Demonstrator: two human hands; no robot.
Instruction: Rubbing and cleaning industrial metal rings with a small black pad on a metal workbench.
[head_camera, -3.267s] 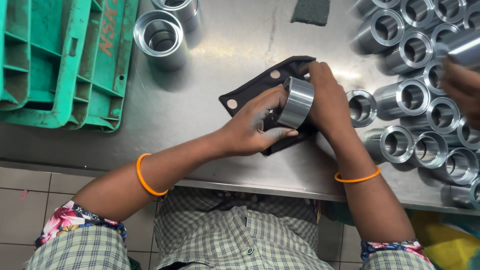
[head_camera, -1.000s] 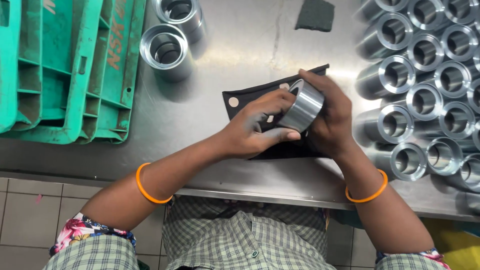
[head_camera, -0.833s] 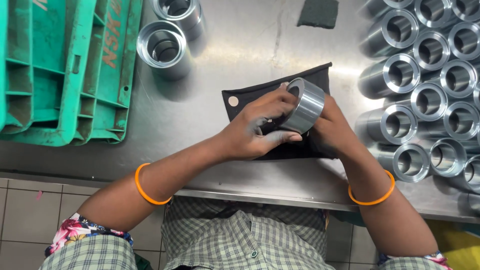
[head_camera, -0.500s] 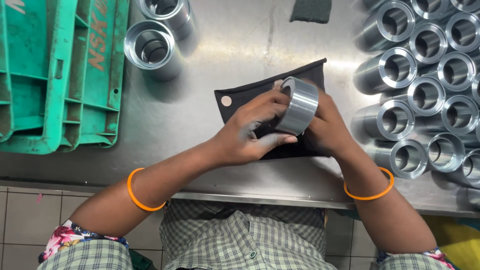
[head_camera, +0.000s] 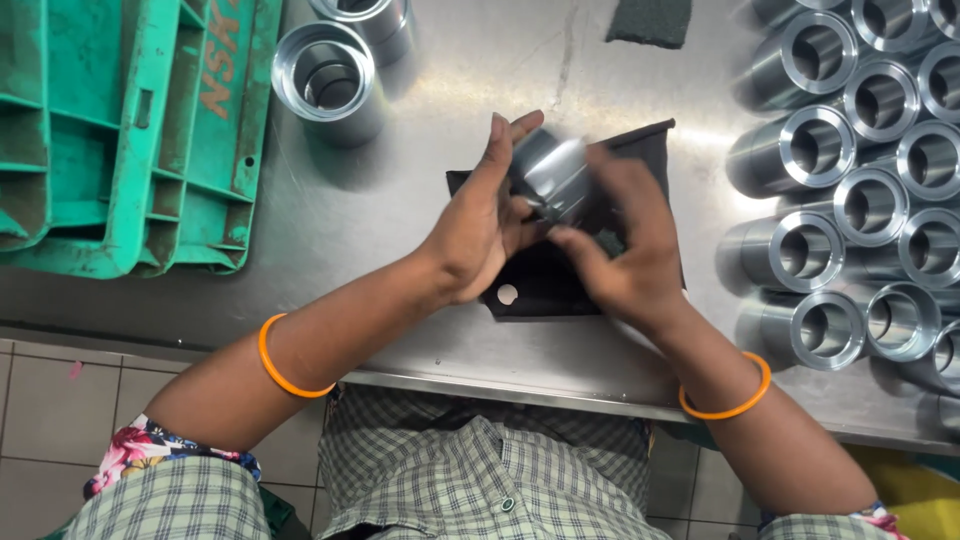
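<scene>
A: Hands?
B: Left hand (head_camera: 478, 225) and right hand (head_camera: 625, 255) both grasp one blurred metal sleeve (head_camera: 552, 172) over a black pad (head_camera: 545, 285) at counter (head_camera: 440, 90) centre.
A: Surroundings?
B: Finished sleeves (head_camera: 850, 190) crowd three o'clock; green crates (head_camera: 130, 130) at nine; two sleeves (head_camera: 328, 75) at eleven.

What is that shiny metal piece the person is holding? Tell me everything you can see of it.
The metal sleeve is a short, hollow cylinder of bright, polished metal, like the ones standing in rows at the right. It is blurred, so finer detail cannot be made out. It lies tilted between both hands above the dark mat on the steel table. The left hand cups its left side, and the right hand covers its right side with fingers over it.
</scene>
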